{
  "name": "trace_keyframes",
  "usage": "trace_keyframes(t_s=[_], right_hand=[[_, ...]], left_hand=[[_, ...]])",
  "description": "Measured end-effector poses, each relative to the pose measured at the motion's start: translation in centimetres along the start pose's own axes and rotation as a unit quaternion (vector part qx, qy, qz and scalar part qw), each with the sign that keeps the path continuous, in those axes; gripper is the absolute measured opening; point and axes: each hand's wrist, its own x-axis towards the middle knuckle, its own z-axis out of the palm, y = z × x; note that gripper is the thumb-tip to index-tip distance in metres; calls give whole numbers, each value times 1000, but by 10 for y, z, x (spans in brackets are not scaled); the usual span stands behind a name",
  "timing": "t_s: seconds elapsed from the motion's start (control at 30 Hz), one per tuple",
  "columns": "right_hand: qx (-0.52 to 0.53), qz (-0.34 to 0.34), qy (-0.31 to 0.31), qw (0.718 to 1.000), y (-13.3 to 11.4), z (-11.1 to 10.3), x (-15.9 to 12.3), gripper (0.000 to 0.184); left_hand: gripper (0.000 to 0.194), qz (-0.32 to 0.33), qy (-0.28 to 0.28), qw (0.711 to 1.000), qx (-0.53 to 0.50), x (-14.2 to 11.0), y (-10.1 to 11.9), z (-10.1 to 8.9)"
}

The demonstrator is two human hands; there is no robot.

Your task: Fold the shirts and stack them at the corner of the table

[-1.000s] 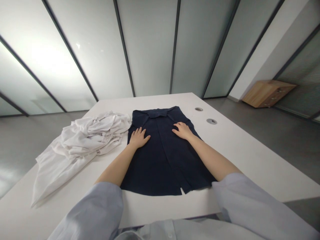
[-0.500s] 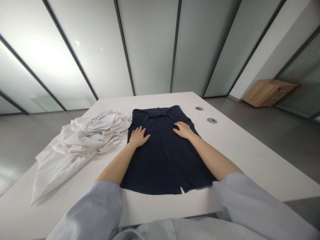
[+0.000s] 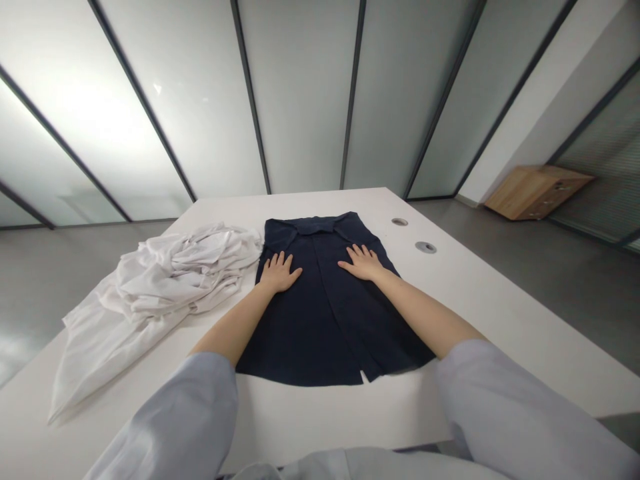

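Note:
A dark navy skirt (image 3: 313,327) lies spread on the white table, its waistband at the far end and a small slit at the near hem. My left hand (image 3: 279,272) rests flat on its left side, fingers apart. On the right side, my right hand (image 3: 363,262) is laid flat with the fingers spread and the thumb pointing inward. Neither hand grips the cloth. Left of the skirt is a crumpled heap of white cloth (image 3: 175,273), one corner trailing toward the near left.
The white table (image 3: 480,313) has two round cable holes, a far grommet (image 3: 399,221) and a nearer grommet (image 3: 426,247), on the right. Frosted glass panels (image 3: 305,100) stand behind it. A wooden cabinet (image 3: 520,192) sits on the floor at the right.
The fingers of my right hand have spread wider, and that hand has shifted slightly inward. My left fingers have fanned out a little. The skirt lies as before.

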Motion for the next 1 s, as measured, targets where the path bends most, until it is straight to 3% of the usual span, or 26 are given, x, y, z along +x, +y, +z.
trace_keyframes(t_s=[0.23, 0.33, 0.47, 0.6, 0.67, 0.8, 1.0], right_hand=[[5, 2, 34, 999, 1, -4, 35, 82], [-2, 0, 76, 997, -2, -8, 35, 70], [-34, -41, 154, 987, -6, -14, 17, 45], [-62, -114, 139, 982, -7, -16, -13, 27], [-62, -134, 128, 981, -6, -14, -30, 25], [-27, -113, 127, 985, -6, -3, -57, 29], [17, -113, 107, 988, -3, 5, -66, 42]], left_hand=[[76, 15, 13, 1000, -13, 37, -8, -9], [71, 21, 67, 998, -3, 40, -6, -12], [48, 46, 149, 987, 30, 24, -1, -18], [26, 76, 110, 990, 43, -2, 1, -22], [22, 80, 92, 992, 29, -16, 2, -22], [25, 61, 100, 993, 14, -43, 10, -15], [34, 66, 121, 990, -29, -60, 16, -4]])
